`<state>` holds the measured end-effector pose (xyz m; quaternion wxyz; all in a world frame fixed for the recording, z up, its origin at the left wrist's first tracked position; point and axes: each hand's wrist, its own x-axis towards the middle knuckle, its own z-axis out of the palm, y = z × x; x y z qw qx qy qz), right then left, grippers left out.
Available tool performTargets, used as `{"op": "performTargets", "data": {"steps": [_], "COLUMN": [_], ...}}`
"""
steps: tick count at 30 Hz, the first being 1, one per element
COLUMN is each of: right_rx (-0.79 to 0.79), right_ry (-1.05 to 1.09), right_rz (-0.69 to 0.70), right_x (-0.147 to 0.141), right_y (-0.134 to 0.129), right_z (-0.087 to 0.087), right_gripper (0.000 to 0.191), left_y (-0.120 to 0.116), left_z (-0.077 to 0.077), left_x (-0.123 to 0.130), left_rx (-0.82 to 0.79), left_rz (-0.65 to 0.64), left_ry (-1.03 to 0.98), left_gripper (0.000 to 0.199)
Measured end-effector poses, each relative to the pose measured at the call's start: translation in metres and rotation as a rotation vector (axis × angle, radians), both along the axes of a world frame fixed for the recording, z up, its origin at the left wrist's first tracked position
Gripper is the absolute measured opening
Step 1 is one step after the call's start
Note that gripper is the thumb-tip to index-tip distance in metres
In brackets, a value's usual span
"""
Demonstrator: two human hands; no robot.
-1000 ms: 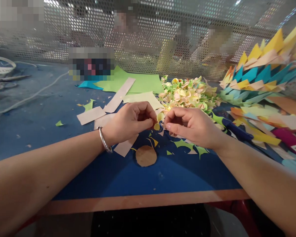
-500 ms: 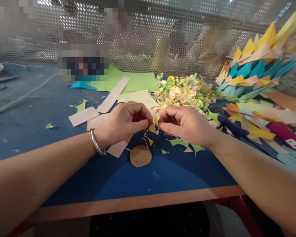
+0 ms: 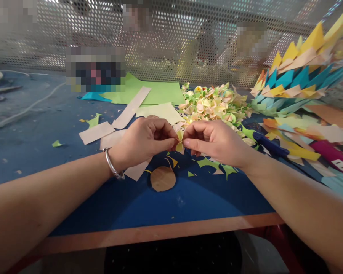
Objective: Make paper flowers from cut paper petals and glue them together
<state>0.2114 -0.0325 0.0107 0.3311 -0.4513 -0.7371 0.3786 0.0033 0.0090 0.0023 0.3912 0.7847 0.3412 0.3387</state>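
Between my two hands is a small yellow paper piece (image 3: 180, 140), folded into petal shapes. My left hand (image 3: 151, 139), with a silver bangle at the wrist, pinches its left side between thumb and finger. From the right, my right hand (image 3: 210, 141) grips the other side with its fingertips. Just below them a round brown cardboard disc (image 3: 162, 179) lies on the blue table (image 3: 200, 205). Behind my right hand rises a heap of folded paper pieces (image 3: 214, 104) in cream, pink and green.
Pale paper strips (image 3: 133, 106) and green sheets (image 3: 157, 92) lie behind my left hand. At the right are blue-handled scissors (image 3: 270, 144), a magenta tool (image 3: 330, 154) and a spiky layered paper object (image 3: 297, 82). Green scraps (image 3: 208, 164) lie nearby. A perforated metal screen (image 3: 171, 49) stands behind.
The yellow piece has been pressed narrower between my fingertips, and my hands are slightly closer together. The camera view has shifted a little.
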Motion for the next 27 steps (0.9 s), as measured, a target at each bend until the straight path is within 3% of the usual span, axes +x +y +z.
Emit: {"op": "performTargets", "data": {"steps": [6,12,21,27], "right_rx": [-0.065,-0.042,0.081,0.128], "right_ry": [0.137,0.180,0.214,0.149], "right_rz": [-0.041,-0.057,0.000,-0.037], "right_x": [-0.0017,-0.0035,-0.0043,-0.0060], "right_y": [-0.0024,-0.0063,-0.0070,-0.0079], "right_z": [0.0024,0.0044,0.0022,0.0029], "right_gripper": [0.019,0.022,0.016,0.011], "left_y": [-0.0007,-0.0025,-0.0009,-0.0005], "left_z": [0.0005,0.0023,0.0050,0.0041], "left_x": [0.0005,0.0002,-0.0008,-0.0025], "left_rx": [-0.280,-0.366,-0.314,-0.145], "left_rz": [-0.055,-0.066,-0.121,-0.099], "left_ry": [-0.174,-0.234,-0.253,-0.128], "left_gripper": [0.008,0.008,0.008,0.005]}}
